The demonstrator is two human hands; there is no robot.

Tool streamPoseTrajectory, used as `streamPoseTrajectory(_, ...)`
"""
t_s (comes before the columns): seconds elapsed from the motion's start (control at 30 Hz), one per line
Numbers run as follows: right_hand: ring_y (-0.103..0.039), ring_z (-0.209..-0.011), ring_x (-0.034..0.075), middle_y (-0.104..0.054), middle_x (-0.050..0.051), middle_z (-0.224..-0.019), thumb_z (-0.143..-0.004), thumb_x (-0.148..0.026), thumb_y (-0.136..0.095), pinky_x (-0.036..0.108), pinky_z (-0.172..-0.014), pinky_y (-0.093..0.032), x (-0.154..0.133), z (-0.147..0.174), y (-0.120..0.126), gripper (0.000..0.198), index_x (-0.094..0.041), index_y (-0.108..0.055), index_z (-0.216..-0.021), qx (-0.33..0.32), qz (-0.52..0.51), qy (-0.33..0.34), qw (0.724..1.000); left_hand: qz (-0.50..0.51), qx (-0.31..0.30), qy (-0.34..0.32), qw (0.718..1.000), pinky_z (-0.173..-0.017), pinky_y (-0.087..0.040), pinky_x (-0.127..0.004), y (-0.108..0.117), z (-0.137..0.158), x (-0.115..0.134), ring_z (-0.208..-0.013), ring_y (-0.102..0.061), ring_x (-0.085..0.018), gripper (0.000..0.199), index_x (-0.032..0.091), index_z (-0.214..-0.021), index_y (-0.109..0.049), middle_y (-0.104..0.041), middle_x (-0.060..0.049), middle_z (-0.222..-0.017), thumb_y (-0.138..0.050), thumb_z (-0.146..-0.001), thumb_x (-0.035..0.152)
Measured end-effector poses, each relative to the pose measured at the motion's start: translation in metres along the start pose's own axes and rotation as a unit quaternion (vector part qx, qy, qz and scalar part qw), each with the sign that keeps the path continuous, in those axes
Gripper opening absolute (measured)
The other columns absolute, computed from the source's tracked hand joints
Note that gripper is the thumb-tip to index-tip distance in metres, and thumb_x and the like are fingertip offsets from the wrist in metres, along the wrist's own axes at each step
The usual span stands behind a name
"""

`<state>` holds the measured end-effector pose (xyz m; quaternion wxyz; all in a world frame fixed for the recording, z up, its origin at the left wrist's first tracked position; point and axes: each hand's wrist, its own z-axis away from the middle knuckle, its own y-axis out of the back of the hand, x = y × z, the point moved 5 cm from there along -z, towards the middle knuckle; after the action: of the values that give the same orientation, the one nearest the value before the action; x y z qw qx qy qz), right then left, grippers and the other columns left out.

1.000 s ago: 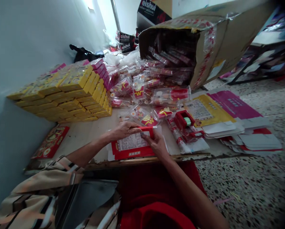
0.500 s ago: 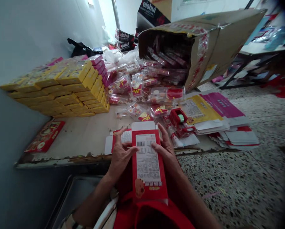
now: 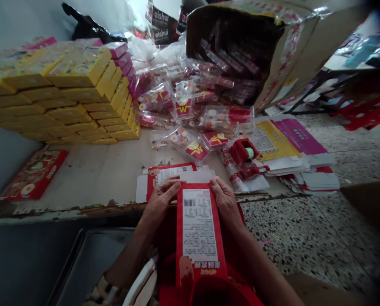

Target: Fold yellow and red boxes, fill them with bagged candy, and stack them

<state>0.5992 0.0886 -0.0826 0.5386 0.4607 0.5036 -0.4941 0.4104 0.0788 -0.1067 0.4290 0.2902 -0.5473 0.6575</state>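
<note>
A red carton (image 3: pixel 199 229) with a white printed label stands lengthwise before me, its pale end flap (image 3: pixel 196 176) at the far end. My left hand (image 3: pixel 162 197) grips the carton's far left corner, thumb near the flap fold. On the opposite corner my right hand (image 3: pixel 225 199) is closed in the same way. Just beyond my left hand, another red carton (image 3: pixel 169 171) lies on the table with a white flap sticking out to the left. The carton's near end is partly hidden by red cloth.
Stacked yellow boxes (image 3: pixel 78 93) fill the table's left. A red box (image 3: pixel 33 176) lies near the left edge. Clear-wrapped red packets (image 3: pixel 190 142) spill from a big cardboard box (image 3: pixel 279 55). A red tape dispenser (image 3: pixel 243 153) and flat cartons (image 3: pixel 291 140) are on the right.
Both thumbs have moved off the label up to the carton's far corners by the flap. The view has tilted down and come closer to the table.
</note>
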Motion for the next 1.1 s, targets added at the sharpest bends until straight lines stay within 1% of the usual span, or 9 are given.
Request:
streamPoseTrajectory(0.07,-0.057,-0.071,0.015,-0.062,-0.002,-0.084,-0.095,-0.047,-0.066,0.026,-0.064,-0.05,-0.014,-0.004,0.008,0.024,-0.025,-0.061,-0.101,0.023,0.035,0.039,0.998,0.037,-0.001,-0.014,0.999,-0.073,-0.059,-0.027,-0.002,-0.009,0.01,-0.076,-0.07,-0.016,0.039,0.02,-0.104,-0.072,-0.072,0.0,-0.089,-0.09,-0.071,0.034)
streamPoseTrajectory(0.17,-0.065,-0.08,0.017,-0.069,0.0,-0.097,-0.092,-0.041,-0.07,0.028,-0.07,-0.055,-0.027,-0.007,0.013,0.047,-0.028,-0.055,-0.134,-0.007,0.021,0.014,1.0,0.06,-0.018,-0.044,0.997,-0.074,-0.057,-0.025,-0.01,-0.016,0.022,-0.072,-0.067,-0.012,0.053,0.027,-0.118,-0.067,-0.067,0.005,-0.084,-0.09,-0.07,0.024)
streamPoseTrajectory(0.33,-0.069,-0.095,0.024,-0.077,0.006,-0.105,-0.096,-0.04,-0.065,0.033,-0.081,-0.056,-0.047,0.001,0.021,0.024,-0.025,-0.079,-0.109,-0.026,0.14,0.058,0.988,-0.08,-0.092,-0.047,0.991,-0.084,-0.056,-0.028,-0.023,-0.015,0.031,-0.093,-0.07,-0.02,0.025,0.016,-0.095,-0.079,-0.076,-0.007,-0.099,-0.08,-0.084,0.039)
streamPoseTrajectory(0.5,-0.068,-0.08,0.022,-0.076,0.005,-0.087,-0.092,-0.043,-0.072,0.031,-0.068,-0.055,-0.064,0.0,0.016,0.02,-0.025,-0.081,-0.094,-0.006,0.125,0.06,0.99,-0.096,-0.01,-0.033,0.995,-0.067,-0.055,-0.026,-0.028,-0.016,0.039,-0.072,-0.068,-0.017,0.029,0.017,-0.075,-0.077,-0.077,-0.006,-0.081,-0.087,-0.075,0.044)
streamPoseTrajectory(0.6,-0.062,-0.063,0.016,-0.07,0.001,-0.074,-0.084,-0.042,-0.08,0.026,-0.054,-0.05,-0.065,-0.008,0.011,0.02,-0.024,-0.075,-0.088,0.02,0.041,-0.004,0.999,-0.076,0.008,-0.008,0.997,-0.06,-0.055,-0.025,-0.038,-0.019,0.041,-0.061,-0.066,-0.015,0.026,0.019,-0.078,-0.076,-0.076,-0.002,-0.075,-0.089,-0.072,0.04)
streamPoseTrajectory(0.73,-0.061,-0.059,0.015,-0.069,0.0,-0.069,-0.078,-0.039,-0.085,0.025,-0.052,-0.051,-0.064,-0.013,0.013,0.023,-0.022,-0.07,-0.076,0.02,-0.017,-0.044,0.999,-0.069,0.018,0.005,0.997,-0.055,-0.053,-0.024,-0.038,-0.023,0.039,-0.056,-0.065,-0.014,0.026,0.018,-0.076,-0.074,-0.074,-0.001,-0.07,-0.089,-0.072,0.04)
streamPoseTrajectory(0.9,-0.071,-0.069,0.019,-0.079,0.003,-0.085,-0.071,-0.035,-0.091,0.031,-0.063,-0.06,-0.05,-0.009,0.028,0.031,-0.024,-0.08,-0.097,-0.031,-0.054,-0.102,0.993,-0.024,-0.057,0.024,0.998,-0.067,-0.061,-0.029,-0.029,-0.013,0.024,-0.074,-0.074,-0.02,0.029,0.02,-0.093,-0.072,-0.078,-0.004,-0.088,-0.085,-0.079,0.042)
streamPoseTrajectory(0.97,-0.073,-0.077,0.02,-0.08,0.005,-0.091,-0.071,-0.035,-0.091,0.033,-0.069,-0.062,-0.046,-0.006,0.03,0.033,-0.025,-0.08,-0.101,-0.048,-0.04,-0.095,0.993,0.006,-0.095,0.048,0.994,-0.071,-0.063,-0.033,-0.035,-0.002,0.015,-0.078,-0.075,-0.022,0.038,0.024,-0.102,-0.067,-0.078,-0.003,-0.093,-0.089,-0.074,0.037)
streamPoseTrajectory(1.1,-0.074,-0.093,0.024,-0.08,0.007,-0.104,-0.08,-0.039,-0.085,0.035,-0.08,-0.061,-0.051,0.002,0.031,0.022,-0.023,-0.081,-0.095,-0.007,0.046,-0.02,0.999,0.031,-0.045,0.072,0.996,-0.06,-0.061,-0.03,-0.055,0.014,0.003,-0.064,-0.073,-0.019,0.041,0.03,-0.111,-0.055,-0.076,0.002,-0.088,-0.082,-0.082,0.039)
